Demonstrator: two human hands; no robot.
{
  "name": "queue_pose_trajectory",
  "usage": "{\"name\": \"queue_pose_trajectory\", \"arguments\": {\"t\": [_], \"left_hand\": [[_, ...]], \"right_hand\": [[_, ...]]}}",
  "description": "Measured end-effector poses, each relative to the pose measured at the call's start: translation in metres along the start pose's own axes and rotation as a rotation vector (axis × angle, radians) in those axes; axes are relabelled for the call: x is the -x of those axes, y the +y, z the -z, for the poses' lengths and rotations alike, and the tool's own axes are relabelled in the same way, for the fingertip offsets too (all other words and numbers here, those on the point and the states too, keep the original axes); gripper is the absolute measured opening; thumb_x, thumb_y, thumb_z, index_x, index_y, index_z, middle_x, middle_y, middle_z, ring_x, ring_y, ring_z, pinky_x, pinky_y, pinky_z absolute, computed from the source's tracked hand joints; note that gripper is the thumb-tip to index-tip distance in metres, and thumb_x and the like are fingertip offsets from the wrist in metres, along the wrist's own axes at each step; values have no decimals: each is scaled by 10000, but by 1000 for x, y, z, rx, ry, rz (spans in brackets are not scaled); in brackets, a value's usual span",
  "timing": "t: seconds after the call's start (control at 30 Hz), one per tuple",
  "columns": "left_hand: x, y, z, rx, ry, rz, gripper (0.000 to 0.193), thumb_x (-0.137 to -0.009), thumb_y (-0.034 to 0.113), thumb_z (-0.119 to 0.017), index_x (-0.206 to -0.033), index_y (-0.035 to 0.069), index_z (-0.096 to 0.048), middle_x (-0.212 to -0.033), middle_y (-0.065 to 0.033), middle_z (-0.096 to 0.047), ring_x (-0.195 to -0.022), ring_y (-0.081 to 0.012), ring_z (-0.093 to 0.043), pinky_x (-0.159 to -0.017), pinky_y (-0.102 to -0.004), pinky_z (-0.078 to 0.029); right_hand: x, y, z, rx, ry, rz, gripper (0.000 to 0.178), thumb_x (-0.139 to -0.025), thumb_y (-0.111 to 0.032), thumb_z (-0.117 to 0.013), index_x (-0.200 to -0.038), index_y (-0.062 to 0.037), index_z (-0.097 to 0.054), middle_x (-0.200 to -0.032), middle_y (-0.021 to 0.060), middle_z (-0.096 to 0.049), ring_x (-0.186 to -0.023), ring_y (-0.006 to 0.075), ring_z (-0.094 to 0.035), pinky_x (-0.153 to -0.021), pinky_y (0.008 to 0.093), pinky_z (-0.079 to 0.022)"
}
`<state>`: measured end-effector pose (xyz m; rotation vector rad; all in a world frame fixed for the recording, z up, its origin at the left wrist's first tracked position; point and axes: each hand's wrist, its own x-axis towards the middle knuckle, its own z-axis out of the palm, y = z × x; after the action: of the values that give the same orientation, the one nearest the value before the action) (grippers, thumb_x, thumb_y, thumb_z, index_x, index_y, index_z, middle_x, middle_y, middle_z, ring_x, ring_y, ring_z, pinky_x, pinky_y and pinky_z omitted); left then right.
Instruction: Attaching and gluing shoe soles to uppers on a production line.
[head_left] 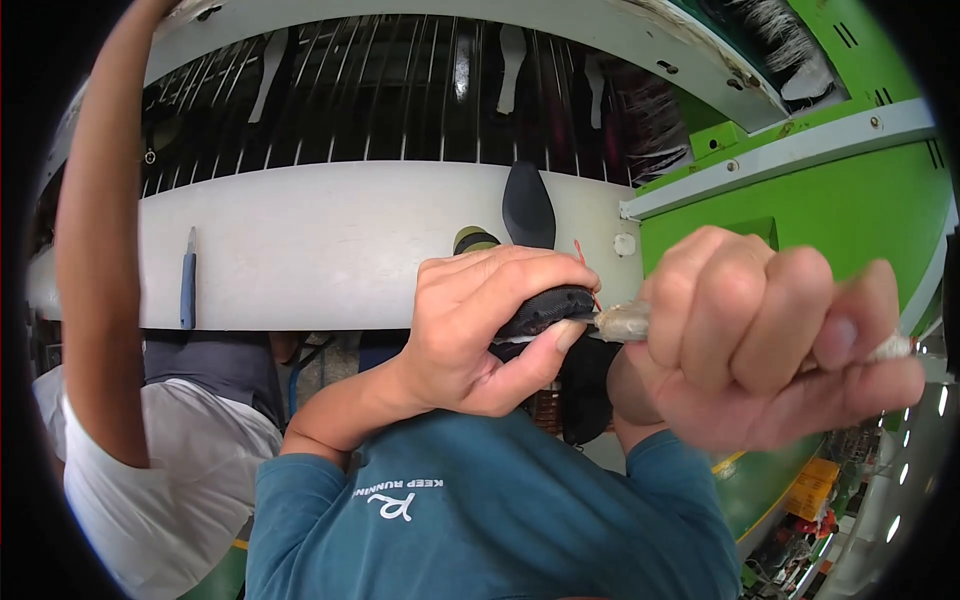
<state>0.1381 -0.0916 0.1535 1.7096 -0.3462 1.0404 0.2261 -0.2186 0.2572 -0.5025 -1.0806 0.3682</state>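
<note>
My left hand (pixel 490 325) is closed round a black fabric piece (pixel 548 308), which looks like the end of a shoe; most of it is hidden by my fingers. A thin red thread (pixel 583 262) sticks up beside it, near my left fingertips. In a fist, my right hand (pixel 765 345) grips an awl-like tool (pixel 622 322) with a pale wrapped handle. Its thin metal shank meets the right end of the black piece; whether the point is inside it I cannot tell. Just beyond my left hand, a black sole-shaped piece (pixel 528 205) lies on the white table.
The white table (pixel 320 240) spans the front, with a blue-handled knife (pixel 188 280) at its left and a green and black roll (pixel 473 240) near my left hand. Metal rods (pixel 380 90) stand behind. A green machine panel (pixel 800 210) is at right. Another person's arm (pixel 100 250) reaches up at left.
</note>
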Motion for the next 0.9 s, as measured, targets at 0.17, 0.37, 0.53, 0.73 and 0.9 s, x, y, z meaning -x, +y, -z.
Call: {"name": "queue_pose_trajectory", "arguments": {"t": [0.17,0.37,0.53,0.73,0.9], "left_hand": [[5,12,-4,-28,-1,3,302,-803,36,-778,-1097,-15,-734,-941,-133,-775,-753,-275,-768,-655,-345,-598],[14,21,-11,-75,-47,-91,325,-802,67,-824,-1100,-22,-730,-955,-143,-770,-805,-314,-774,-701,-368,-611],[23,24,-13,-96,-209,-164,320,-918,134,-770,-1169,-44,-680,-980,-181,-787,-820,-330,-776,-742,-385,-621],[21,29,-18,-51,-187,-99,367,-824,85,-838,-1157,-3,-708,-1014,-140,-776,-889,-342,-783,-761,-385,-623],[19,29,-20,-39,-189,-122,368,-820,79,-842,-1155,-15,-721,-1023,-138,-790,-886,-336,-788,-759,-377,-622]], "right_hand": [[-1,-1,7,-43,71,-123,488,-1179,-547,-365,-1131,-102,-558,-675,-19,-399,-478,110,-268,-413,300,-224],[-2,3,16,-161,243,-341,402,-1220,-411,-314,-1132,-90,-541,-710,-53,-356,-505,58,-265,-393,215,-243],[3,6,41,-509,458,-567,303,-1212,-317,-396,-1116,-66,-536,-719,-48,-379,-528,58,-307,-418,210,-307],[8,2,41,-582,467,-596,289,-1201,-307,-441,-1099,-61,-554,-723,-49,-390,-533,59,-312,-429,215,-311],[9,11,37,-514,565,-650,279,-1189,-315,-480,-1069,-80,-569,-693,-69,-369,-514,51,-291,-417,209,-295]]}}
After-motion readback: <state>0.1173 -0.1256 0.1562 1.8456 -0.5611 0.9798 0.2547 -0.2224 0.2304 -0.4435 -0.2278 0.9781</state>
